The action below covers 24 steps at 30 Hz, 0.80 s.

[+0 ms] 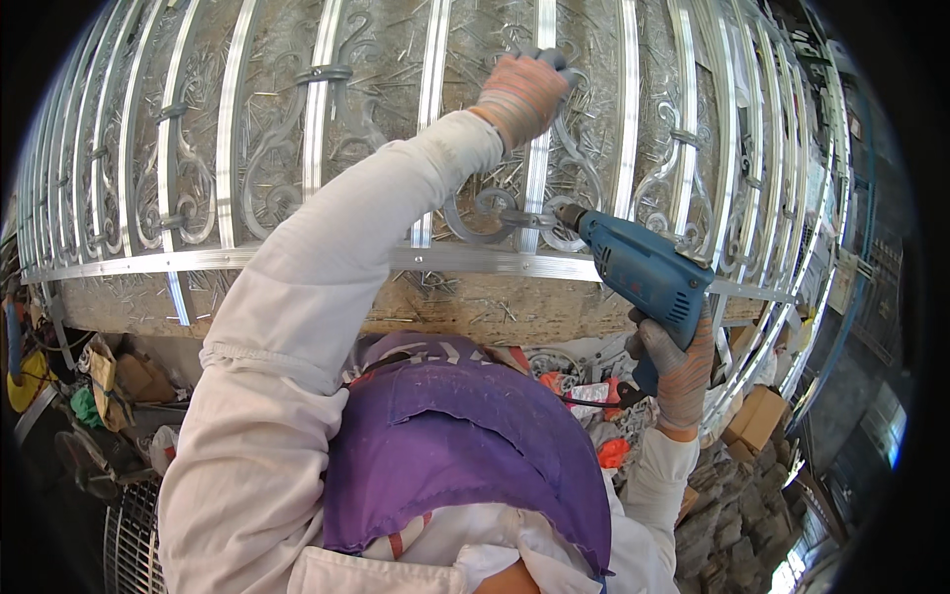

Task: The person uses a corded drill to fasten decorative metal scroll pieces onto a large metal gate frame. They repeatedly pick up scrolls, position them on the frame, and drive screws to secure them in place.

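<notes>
My right hand (681, 371), in a striped grey-and-orange glove, grips the handle of a blue power drill (643, 265). The drill points left, and its chuck (569, 216) is at the clamp on a vertical metal bar (537, 188). My left hand (524, 94), gloved alike, is closed over the upper part of that bar, beside a curled end of the ornament. Its fingertips face away, so what they hold is hidden. A grey scroll ornament (477, 236) lies against the bar, just above the lower rail (465, 260) of the metal grille.
Beneath the grille is a worktable (475, 307) strewn with nails or rivets. More bars with scrolls, such as one with a collar (325, 73), spread to both sides. A black cable (584, 402) runs from the drill. Cardboard boxes (757, 416) and clutter are below right.
</notes>
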Tool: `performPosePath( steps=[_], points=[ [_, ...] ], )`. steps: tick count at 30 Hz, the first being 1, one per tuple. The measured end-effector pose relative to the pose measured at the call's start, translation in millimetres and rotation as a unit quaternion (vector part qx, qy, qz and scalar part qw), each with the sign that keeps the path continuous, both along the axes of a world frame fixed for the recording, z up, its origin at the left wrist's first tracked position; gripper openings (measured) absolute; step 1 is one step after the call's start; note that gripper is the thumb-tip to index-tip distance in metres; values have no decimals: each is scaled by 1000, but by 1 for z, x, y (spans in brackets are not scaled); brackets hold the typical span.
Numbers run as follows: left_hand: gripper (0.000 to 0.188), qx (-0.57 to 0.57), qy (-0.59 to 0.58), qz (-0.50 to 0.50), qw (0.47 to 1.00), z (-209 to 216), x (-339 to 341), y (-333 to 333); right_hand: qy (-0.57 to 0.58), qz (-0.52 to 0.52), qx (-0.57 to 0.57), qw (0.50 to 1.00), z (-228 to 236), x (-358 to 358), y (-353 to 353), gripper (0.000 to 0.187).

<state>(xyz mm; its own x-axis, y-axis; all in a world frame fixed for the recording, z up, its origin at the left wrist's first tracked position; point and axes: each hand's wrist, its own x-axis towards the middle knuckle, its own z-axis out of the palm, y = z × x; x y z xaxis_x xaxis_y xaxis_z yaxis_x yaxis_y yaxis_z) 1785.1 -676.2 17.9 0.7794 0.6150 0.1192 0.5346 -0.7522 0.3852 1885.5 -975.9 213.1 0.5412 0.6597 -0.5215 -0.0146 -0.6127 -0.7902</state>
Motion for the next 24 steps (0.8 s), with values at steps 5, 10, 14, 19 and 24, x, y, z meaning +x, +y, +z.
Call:
performPosePath(
  steps=[5, 10, 14, 19, 24],
  points=[
    [32, 2, -86, -194, 977, -14, -3, -19, -3, 32, -44, 999, 9, -5, 5, 65],
    [38, -13, -49, -204, 978, -37, -9, -26, -50, 65, -65, 995, 5, -9, 7, 67],
    [38, -13, -41, -216, 975, -34, -7, -24, -110, 102, -78, 986, 8, -12, 12, 69],
    [34, 9, -59, -214, 975, -39, -7, -26, -229, 240, -88, 939, 22, -24, 41, 66],
    [34, 15, -61, -209, 976, -47, -5, -26, -287, 386, -90, 872, 30, -33, 79, 60]
  ],
)
